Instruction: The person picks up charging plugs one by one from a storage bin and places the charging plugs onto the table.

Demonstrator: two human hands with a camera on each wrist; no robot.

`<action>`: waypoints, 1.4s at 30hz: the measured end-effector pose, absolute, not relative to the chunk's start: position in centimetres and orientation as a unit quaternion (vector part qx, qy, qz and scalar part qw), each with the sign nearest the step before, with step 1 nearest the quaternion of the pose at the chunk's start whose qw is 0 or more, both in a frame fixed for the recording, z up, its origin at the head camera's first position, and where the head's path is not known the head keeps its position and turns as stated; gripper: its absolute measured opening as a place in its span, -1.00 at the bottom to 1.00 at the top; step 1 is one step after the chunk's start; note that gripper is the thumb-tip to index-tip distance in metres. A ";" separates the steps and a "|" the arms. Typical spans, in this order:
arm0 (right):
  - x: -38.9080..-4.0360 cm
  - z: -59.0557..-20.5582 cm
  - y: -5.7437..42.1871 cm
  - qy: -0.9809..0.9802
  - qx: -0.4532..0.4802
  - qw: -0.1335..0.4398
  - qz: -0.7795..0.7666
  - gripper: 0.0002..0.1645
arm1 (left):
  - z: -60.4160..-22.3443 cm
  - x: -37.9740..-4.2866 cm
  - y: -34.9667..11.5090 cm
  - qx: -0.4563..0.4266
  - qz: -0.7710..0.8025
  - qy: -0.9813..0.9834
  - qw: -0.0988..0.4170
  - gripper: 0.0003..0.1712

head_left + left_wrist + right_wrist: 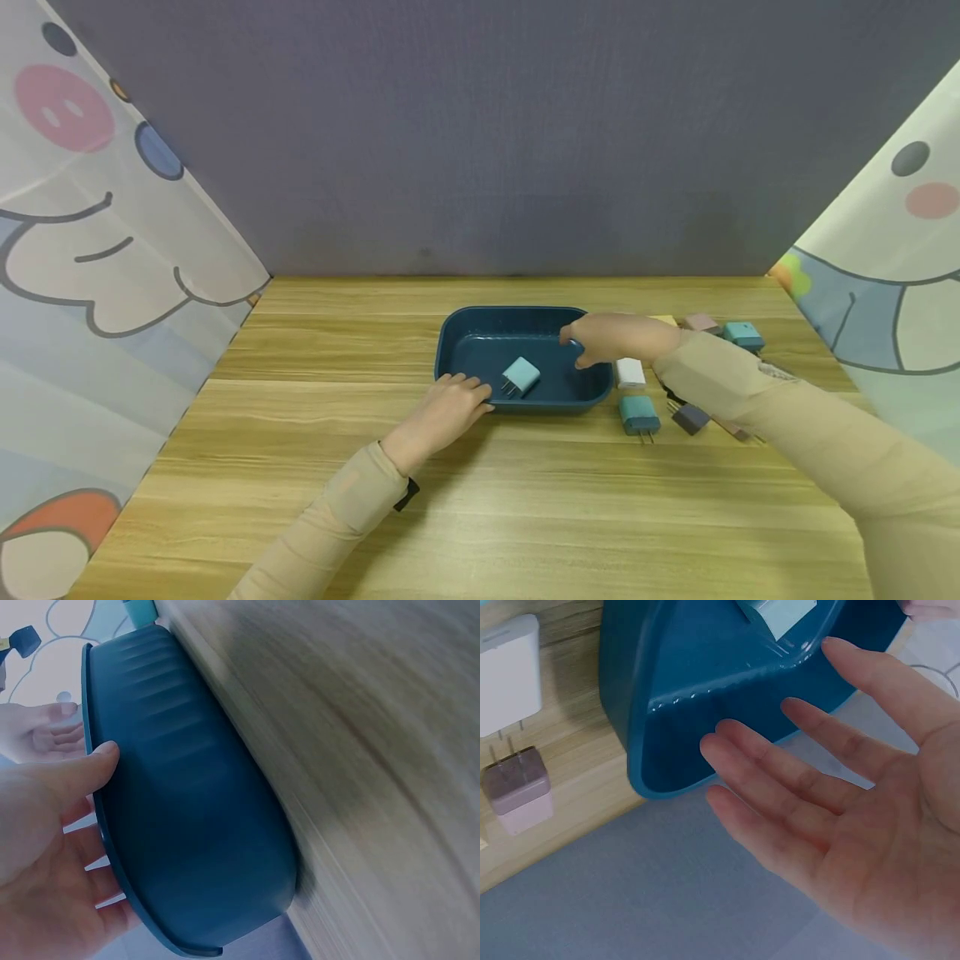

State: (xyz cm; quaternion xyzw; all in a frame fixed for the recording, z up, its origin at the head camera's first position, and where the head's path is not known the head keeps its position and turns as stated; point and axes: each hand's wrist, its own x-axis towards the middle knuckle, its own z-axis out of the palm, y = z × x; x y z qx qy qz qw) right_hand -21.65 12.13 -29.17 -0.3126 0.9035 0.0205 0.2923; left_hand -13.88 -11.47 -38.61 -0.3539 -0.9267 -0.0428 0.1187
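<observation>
A dark blue plastic tray point(555, 406) stands on the wooden table. Inside it lies a light blue charger plug point(521, 377) with its prongs toward the near left. My left hand point(442, 408) grips the tray's near left rim, with the thumb point(105, 759) on the outer wall and the other fingers over the edge. Above the tray's right end is my right hand point(600, 335), its fingers point(802, 769) spread and loosely bent, holding nothing. The right wrist view shows the palm facing the tray.
Right of the tray lie a white charger plug point(630, 373), a teal and dark blue one point(639, 415), a dark purple one point(691, 418) and a teal one point(742, 335). My right sleeve point(720, 383) covers part of this group. A grey wall point(495, 150) rises behind the table.
</observation>
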 end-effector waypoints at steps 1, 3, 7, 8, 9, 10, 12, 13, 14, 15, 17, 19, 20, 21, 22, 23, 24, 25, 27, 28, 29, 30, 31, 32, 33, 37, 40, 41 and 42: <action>-21.7 -29.2 11.9 0.904 -0.309 0.293 0.025 -0.44 | -38.6 -13.9 -11.5 -0.354 -0.043 -0.927 0.119 -0.86; -21.7 -29.4 11.4 0.905 -0.305 0.295 0.032 -0.44 | -38.6 -13.9 -11.5 -0.353 -0.041 -0.927 0.117 -0.86; -21.7 -29.6 10.3 0.903 -0.309 0.297 0.034 -0.44 | -38.6 -13.9 -11.5 -0.354 -0.040 -0.928 0.113 -0.86; -21.6 -29.7 10.1 0.901 -0.315 0.296 0.032 -0.45 | -38.6 -13.9 -11.5 -0.354 -0.040 -0.928 0.111 -0.86; -21.6 -29.7 9.8 0.900 -0.322 0.292 0.031 -0.45 | -38.5 -13.9 -11.5 -0.355 -0.040 -0.928 0.111 -0.86; -21.5 -29.8 9.5 0.899 -0.329 0.288 0.031 -0.46 | -38.5 -13.9 -11.5 -0.355 -0.041 -0.927 0.110 -0.86; -21.4 -30.0 9.0 0.899 -0.334 0.281 0.034 -0.47 | -38.5 -13.9 -11.4 -0.356 -0.042 -0.927 0.110 -0.86; -21.3 -30.0 8.8 0.899 -0.336 0.278 0.036 -0.46 | -38.5 -13.9 -11.4 -0.355 -0.042 -0.927 0.111 -0.86; -21.3 -30.1 8.6 0.899 -0.339 0.274 0.037 -0.46 | -38.5 -13.9 -11.4 -0.355 -0.041 -0.927 0.112 -0.85; -21.2 -30.2 8.3 0.900 -0.339 0.271 0.038 -0.47 | -38.5 -13.9 -11.4 -0.355 -0.040 -0.927 0.113 -0.85; -21.1 -30.5 8.0 0.901 -0.339 0.268 0.036 -0.46 | -38.5 -13.9 -11.4 -0.355 -0.039 -0.927 0.116 -0.85; -21.1 -30.7 7.7 0.901 -0.341 0.267 0.032 -0.46 | -38.6 -13.9 -11.4 -0.356 -0.038 -0.926 0.118 -0.85; -21.1 -30.8 7.5 0.901 -0.344 0.264 0.030 -0.46 | -38.6 -13.9 -11.4 -0.356 -0.039 -0.926 0.119 -0.85; -21.1 -30.9 7.4 0.900 -0.347 0.262 0.027 -0.46 | -38.6 -14.0 -11.5 -0.356 -0.039 -0.926 0.119 -0.85; -21.1 -30.9 7.3 0.900 -0.351 0.259 0.025 -0.46 | -38.6 -14.0 -11.5 -0.357 -0.040 -0.926 0.120 -0.85; -21.1 -31.0 7.1 0.899 -0.356 0.256 0.023 -0.46 | -38.6 -14.0 -11.5 -0.357 -0.040 -0.926 0.120 -0.85; -21.1 -31.0 7.0 0.898 -0.360 0.252 0.023 -0.46 | -38.7 -14.0 -11.5 -0.357 -0.039 -0.925 0.120 -0.85; -21.1 -31.1 6.9 0.897 -0.364 0.248 0.024 -0.46 | -38.7 -14.0 -11.5 -0.357 -0.039 -0.925 0.120 -0.85; -21.2 -31.3 6.7 0.896 -0.372 0.242 0.022 -0.47 | -38.7 -14.0 -11.5 -0.358 -0.037 -0.925 0.121 -0.85; -21.2 -31.4 6.6 0.895 -0.376 0.239 0.022 -0.48 | -38.7 -13.9 -11.5 -0.359 -0.036 -0.925 0.122 -0.85; -21.2 -31.5 6.5 0.894 -0.378 0.238 0.025 -0.47 | -38.7 -13.9 -11.5 -0.359 -0.035 -0.925 0.122 -0.85; -21.3 -31.6 6.4 0.894 -0.380 0.238 0.027 -0.47 | -38.8 -13.9 -11.5 -0.360 -0.035 -0.924 0.123 -0.85; -21.3 -31.7 6.2 0.893 -0.381 0.239 0.029 -0.47 | -38.8 -13.9 -11.5 -0.360 -0.036 -0.924 0.124 -0.85; -21.3 -31.8 6.1 0.892 -0.382 0.240 0.031 -0.46 | -38.8 -13.9 -11.5 -0.361 -0.036 -0.924 0.125 -0.85; -21.3 -31.9 6.0 0.892 -0.380 0.242 0.036 -0.44 | -38.8 -13.9 -11.5 -0.361 -0.037 -0.923 0.126 -0.85; -21.4 -32.4 5.7 0.892 -0.378 0.245 0.043 -0.40 | -38.8 -13.9 -11.5 -0.361 -0.039 -0.923 0.125 -0.85; -21.6 -32.9 5.6 0.891 -0.381 0.242 0.046 -0.38 | -38.7 -13.9 -11.5 -0.360 -0.041 -0.924 0.121 -0.86; -21.6 -33.0 5.6 0.890 -0.384 0.241 0.045 -0.38 | -38.6 -13.9 -11.5 -0.359 -0.041 -0.925 0.120 -0.86; -21.7 -33.2 5.6 0.889 -0.387 0.240 0.047 -0.38 | -38.6 -13.9 -11.5 -0.359 -0.041 -0.925 0.119 -0.86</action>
